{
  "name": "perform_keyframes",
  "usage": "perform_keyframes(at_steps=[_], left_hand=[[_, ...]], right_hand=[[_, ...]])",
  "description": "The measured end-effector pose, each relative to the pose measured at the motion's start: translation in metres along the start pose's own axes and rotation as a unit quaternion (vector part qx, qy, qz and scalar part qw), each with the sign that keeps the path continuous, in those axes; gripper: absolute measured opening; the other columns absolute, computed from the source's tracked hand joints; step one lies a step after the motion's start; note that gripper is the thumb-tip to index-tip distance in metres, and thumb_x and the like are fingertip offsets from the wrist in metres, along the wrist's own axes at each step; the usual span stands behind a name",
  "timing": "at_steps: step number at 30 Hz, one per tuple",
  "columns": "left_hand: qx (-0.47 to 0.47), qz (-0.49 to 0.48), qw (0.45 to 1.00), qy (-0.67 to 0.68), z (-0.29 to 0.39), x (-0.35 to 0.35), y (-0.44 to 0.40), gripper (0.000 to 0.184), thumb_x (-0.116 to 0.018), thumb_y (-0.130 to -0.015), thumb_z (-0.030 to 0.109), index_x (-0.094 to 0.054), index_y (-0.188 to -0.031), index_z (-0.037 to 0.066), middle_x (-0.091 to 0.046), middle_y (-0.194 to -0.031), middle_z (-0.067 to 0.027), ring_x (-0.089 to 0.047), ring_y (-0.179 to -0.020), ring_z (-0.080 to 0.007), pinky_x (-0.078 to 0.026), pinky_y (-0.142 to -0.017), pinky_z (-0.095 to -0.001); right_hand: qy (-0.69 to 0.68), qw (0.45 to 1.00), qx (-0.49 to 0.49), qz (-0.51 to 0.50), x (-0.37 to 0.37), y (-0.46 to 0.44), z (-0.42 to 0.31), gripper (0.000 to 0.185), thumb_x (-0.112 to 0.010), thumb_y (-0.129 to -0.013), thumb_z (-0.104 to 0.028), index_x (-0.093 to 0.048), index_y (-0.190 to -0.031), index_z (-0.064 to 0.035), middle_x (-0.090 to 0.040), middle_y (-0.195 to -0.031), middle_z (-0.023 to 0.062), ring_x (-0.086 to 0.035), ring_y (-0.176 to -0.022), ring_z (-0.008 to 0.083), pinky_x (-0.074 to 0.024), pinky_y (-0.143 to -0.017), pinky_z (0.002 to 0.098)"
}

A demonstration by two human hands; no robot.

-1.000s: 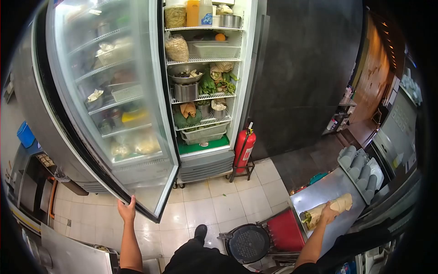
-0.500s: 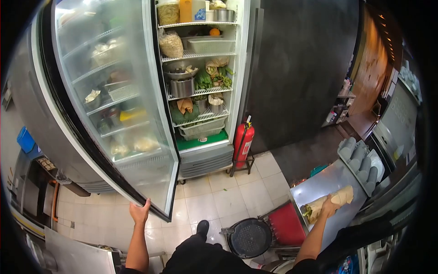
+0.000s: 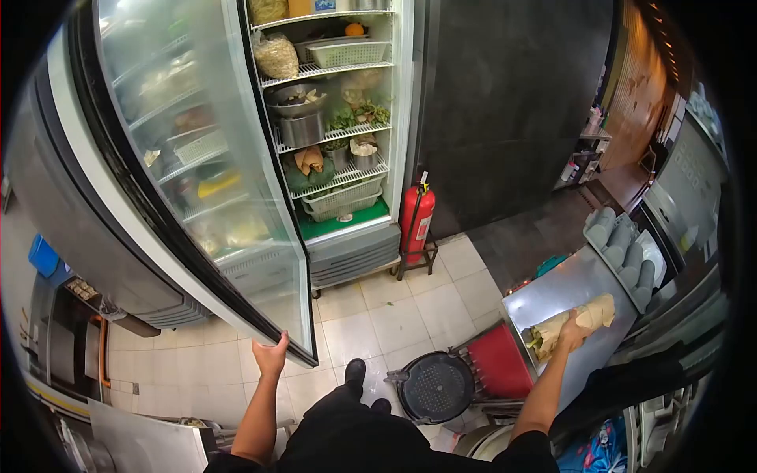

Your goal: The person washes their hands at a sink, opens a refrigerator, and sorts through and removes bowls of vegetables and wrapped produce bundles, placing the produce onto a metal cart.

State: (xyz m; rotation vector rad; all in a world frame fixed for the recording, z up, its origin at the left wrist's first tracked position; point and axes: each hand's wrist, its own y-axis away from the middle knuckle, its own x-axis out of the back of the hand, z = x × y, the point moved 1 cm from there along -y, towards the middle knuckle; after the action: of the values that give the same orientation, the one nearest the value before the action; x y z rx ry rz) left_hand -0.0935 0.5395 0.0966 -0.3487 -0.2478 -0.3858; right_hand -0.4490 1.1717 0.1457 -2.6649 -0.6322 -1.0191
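Observation:
The fingers of my left hand (image 3: 271, 355) are closed around the lower edge of a glass refrigerator door (image 3: 272, 288), which stands ajar. To the right, my right hand (image 3: 574, 333) grips a brown paper-wrapped bundle (image 3: 599, 312) over a metal counter (image 3: 544, 299). Green stems (image 3: 535, 341) poke out of the bundle's near-left end; whether it rests on the metal cannot be told. Inside the refrigerator (image 3: 355, 256) are a steel pot (image 3: 303, 130), a bag of pale food (image 3: 276, 57), leafy greens (image 3: 359, 116) and white baskets (image 3: 343, 201).
A red fire extinguisher (image 3: 418, 213) stands in a frame beside the refrigerator. Near my feet is a black round-seated stool (image 3: 434, 386), next to a red panel (image 3: 498, 363). Grey rolls (image 3: 631, 260) lie at the counter's far side. Tiled floor (image 3: 343, 335) lies ahead.
The door has swung a little toward the refrigerator, with my left hand moving right along with it. My right hand still grips the paper bundle over the counter. The view has shifted slightly.

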Motion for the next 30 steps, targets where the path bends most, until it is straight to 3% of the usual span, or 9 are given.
perform_keyframes(at_steps=[5,23,30], left_hand=[[0.031,-0.013,0.999,-0.013,0.012,-0.014,0.008,0.046,-0.079,-0.069,0.014,-0.054,-0.104,-0.003,-0.064,-0.094,-0.0156,-0.063,-0.085,-0.0258,-0.049,-0.079,-0.0341],[-0.063,-0.029,0.995,-0.069,0.021,-0.066,0.017,0.056,-0.082,-0.064,0.024,-0.054,-0.104,-0.004,-0.063,-0.094,-0.0200,-0.064,-0.084,-0.0339,-0.051,-0.075,-0.0394],[-0.054,-0.038,0.994,-0.082,0.022,-0.076,0.020,0.046,-0.080,-0.066,0.024,-0.059,-0.096,-0.003,-0.063,-0.091,-0.0209,-0.063,-0.083,-0.0370,-0.050,-0.074,-0.0410]], right_hand=[[0.003,1.000,-0.015,-0.012,-0.001,-0.002,0.002,0.112,-0.069,-0.069,-0.058,-0.014,-0.146,0.0019,-0.047,-0.131,0.0303,-0.048,-0.119,0.0436,-0.0384,-0.101,0.0454],[-0.057,0.998,0.024,0.001,-0.005,-0.009,0.011,0.106,-0.067,-0.072,-0.056,-0.018,-0.144,0.0035,-0.038,-0.139,0.0298,-0.041,-0.126,0.0424,-0.0328,-0.106,0.0434],[-0.043,0.999,-0.008,-0.011,-0.002,-0.006,0.007,0.106,-0.067,-0.073,-0.057,-0.017,-0.145,0.0024,-0.040,-0.138,0.0295,-0.043,-0.125,0.0423,-0.0330,-0.106,0.0437]])
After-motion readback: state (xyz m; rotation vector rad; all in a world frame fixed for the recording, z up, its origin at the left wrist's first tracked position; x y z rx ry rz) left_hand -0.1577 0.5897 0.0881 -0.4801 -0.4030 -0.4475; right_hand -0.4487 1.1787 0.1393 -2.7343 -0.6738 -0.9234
